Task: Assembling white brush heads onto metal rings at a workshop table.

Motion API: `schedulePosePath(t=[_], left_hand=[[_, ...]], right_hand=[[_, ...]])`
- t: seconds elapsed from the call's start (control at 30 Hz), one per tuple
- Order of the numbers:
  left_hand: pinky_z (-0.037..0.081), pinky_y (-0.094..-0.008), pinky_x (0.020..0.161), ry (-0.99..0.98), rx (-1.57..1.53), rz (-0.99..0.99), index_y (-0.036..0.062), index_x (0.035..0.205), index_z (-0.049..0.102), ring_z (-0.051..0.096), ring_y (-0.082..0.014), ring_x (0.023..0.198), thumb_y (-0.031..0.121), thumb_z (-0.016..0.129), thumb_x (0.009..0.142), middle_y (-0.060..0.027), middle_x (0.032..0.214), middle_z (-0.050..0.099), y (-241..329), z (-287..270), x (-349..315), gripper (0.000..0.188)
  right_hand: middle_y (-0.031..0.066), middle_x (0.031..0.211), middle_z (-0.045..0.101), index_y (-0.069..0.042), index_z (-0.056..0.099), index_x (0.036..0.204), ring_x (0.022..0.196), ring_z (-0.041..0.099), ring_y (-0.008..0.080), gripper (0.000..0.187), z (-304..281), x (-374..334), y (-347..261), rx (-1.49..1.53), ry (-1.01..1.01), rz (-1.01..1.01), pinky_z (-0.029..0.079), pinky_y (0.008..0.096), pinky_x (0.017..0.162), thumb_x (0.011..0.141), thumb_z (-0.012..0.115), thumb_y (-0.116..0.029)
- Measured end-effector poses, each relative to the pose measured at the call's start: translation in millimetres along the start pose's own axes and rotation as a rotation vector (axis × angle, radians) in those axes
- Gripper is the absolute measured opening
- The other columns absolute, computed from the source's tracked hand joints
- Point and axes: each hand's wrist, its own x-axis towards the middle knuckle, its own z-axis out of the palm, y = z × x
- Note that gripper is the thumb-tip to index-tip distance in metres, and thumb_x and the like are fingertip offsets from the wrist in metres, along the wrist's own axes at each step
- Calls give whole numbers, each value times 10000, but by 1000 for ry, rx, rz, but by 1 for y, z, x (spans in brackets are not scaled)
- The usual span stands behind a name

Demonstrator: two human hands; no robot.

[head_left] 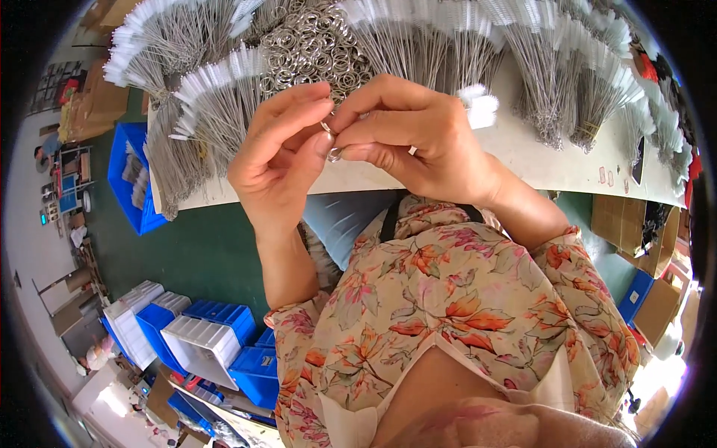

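Note:
Above the near edge of the table, my two hands meet fingertip to fingertip at a small shiny metal ring (327, 128). My left hand (280, 153) pinches it between thumb and fingers, with the other fingers loosely curled. From the right, my right hand (414, 131) closes thumb and forefinger on the same ring. Another bit of shiny metal (334, 155) shows just under the fingertips; its shape is hard to make out. White bristle heads of brushes (479, 107) show beside my right wrist, their wires hidden behind the hand. A heap of metal split rings (314, 48) lies just beyond my fingers.
Bundles of wire-handled brushes (216, 93) flank the ring heap at left, and more brush bundles (549, 82) cover the right of the pale table (523, 168). A blue bin (134, 179) stands at the table's left end. Stacked blue and white crates (202, 340) are lower left; cardboard boxes (624, 224) at right.

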Motion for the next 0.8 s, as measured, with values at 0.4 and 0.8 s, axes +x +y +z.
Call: schedulePosePath(t=[0.4, 0.8], left_hand=[[524, -247, 675, 80, 458, 175, -63, 1013, 611, 632, -168, 753, -94, 614, 720, -151, 959, 625, 12, 5, 5, 294], [531, -238, 684, -71, 294, 13, -54, 1023, 610, 619, -161, 805, -148, 587, 689, -153, 993, 611, 19, 1, 1, 348]], right_hand=[[13, 739, 639, -35, 676, 887, 531, 445, 45, 196, -16, 25, -9, 528, -163, 606, 372, 190, 492, 834, 633, -219], [0, 679, 599, -11, 658, 858, 478, 457, 32, 146, -30, 38, -7, 286, -431, 610, 371, 169, 435, 800, 668, -145]])
